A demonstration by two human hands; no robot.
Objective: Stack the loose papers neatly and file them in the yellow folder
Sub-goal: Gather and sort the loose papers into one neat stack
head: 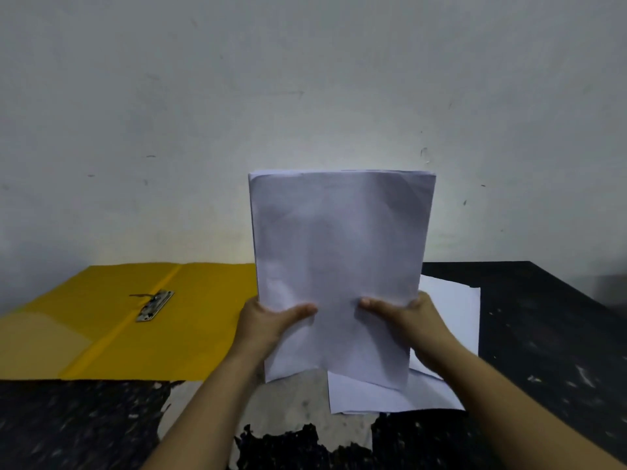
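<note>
While held upright, sheaf [339, 266] perhaps hides fingers.

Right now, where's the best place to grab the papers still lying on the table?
Probably the near edge of the loose papers, from the front. They lie flat, slightly fanned, and that edge is bare, while the held stack covers their middle.

No writing can be read on the held papers [339, 259] or the yellow folder [203, 317]
</note>
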